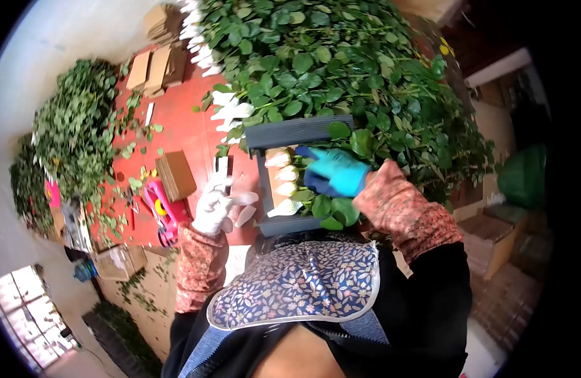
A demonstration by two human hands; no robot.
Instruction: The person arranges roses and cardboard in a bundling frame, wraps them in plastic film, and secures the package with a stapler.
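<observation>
My right hand, in a teal and dark blue glove, is over the stems beside several pale pink and cream roses. Its fingers are apart, pointing toward the flower heads; part of them is hidden by shadow and leaves. The roses lie in a row on brown cardboard inside a dark grey tray with ridged sides. A white net sleeve is at the row's near end. My left hand, in a white glove, has its fingers spread left of the tray, close to a black and white object whose kind is unclear.
Leafy rose stems with white-wrapped heads are piled behind the tray. On the red table stand folded cardboard pieces, a pink tape dispenser and loose leaves. Another leafy pile is at far left; a cardboard box stands right.
</observation>
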